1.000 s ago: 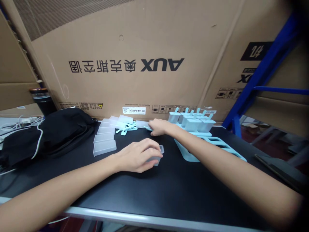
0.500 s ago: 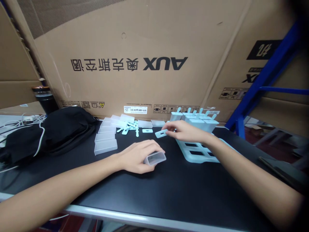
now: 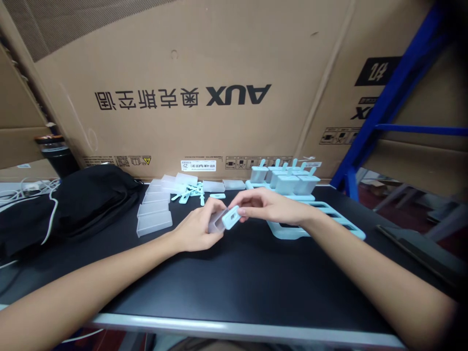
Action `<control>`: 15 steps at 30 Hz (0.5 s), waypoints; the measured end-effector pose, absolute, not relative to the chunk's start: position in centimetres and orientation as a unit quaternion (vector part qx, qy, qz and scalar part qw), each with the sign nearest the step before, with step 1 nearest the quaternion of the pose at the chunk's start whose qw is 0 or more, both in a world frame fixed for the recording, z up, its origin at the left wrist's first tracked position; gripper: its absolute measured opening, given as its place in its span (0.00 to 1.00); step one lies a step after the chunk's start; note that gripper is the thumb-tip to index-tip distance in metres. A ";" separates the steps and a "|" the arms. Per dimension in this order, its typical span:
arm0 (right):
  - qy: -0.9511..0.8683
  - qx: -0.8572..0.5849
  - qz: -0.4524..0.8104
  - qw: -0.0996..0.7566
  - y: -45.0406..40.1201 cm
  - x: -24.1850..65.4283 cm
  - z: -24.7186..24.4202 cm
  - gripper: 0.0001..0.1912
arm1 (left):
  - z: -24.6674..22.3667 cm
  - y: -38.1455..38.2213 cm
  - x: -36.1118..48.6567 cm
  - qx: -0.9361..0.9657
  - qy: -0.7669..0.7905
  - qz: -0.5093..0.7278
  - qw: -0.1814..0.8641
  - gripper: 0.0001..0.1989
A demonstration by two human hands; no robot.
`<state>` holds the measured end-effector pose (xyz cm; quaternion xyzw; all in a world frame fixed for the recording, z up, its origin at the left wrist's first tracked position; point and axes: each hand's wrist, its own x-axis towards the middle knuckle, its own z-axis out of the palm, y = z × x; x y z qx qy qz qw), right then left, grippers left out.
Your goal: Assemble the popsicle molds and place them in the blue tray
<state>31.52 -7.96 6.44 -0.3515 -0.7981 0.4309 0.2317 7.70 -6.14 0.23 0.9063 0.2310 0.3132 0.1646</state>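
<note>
My left hand (image 3: 197,226) is closed around a clear popsicle mold (image 3: 215,222), its open end facing right. Between the thumb and fingers of my right hand (image 3: 268,207) is a light-blue slotted mold lid (image 3: 231,218), tilted and right at the mold's mouth; whether it touches the rim I cannot tell. Behind my hands lie a pile of light-blue sticks (image 3: 188,192) and another slotted lid (image 3: 218,196). Several clear molds (image 3: 154,222) form a curved row at the left and back.
Right of my hands is a light-blue rack (image 3: 288,231) with slots. Assembled molds with sticks (image 3: 287,184) stand in a rack behind it. A black bag (image 3: 98,195) and a dark bottle (image 3: 58,156) sit left. A large cardboard box (image 3: 175,131) backs the table; a blue post (image 3: 387,97) rises right.
My right hand has brought the lid left to the mold's mouth. My left hand has raised and turned the mold toward it. The view has shifted slightly.
</note>
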 end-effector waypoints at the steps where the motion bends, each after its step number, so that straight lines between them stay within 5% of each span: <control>1: -0.794 -0.348 0.440 0.233 -7.9 31.3 6.1 0.19 | 0.1 -6.1 7.7 0.904 0.235 0.315 0.168 0.22; 7: -0.764 -0.337 0.479 0.273 -7.6 30.3 4.8 0.17 | -0.2 -6.0 7.5 0.919 0.222 0.282 0.161 0.33; 15: -0.753 -0.338 0.489 0.282 -7.5 29.9 4.0 0.18 | 0.8 -6.4 7.2 0.929 0.209 0.260 0.159 0.20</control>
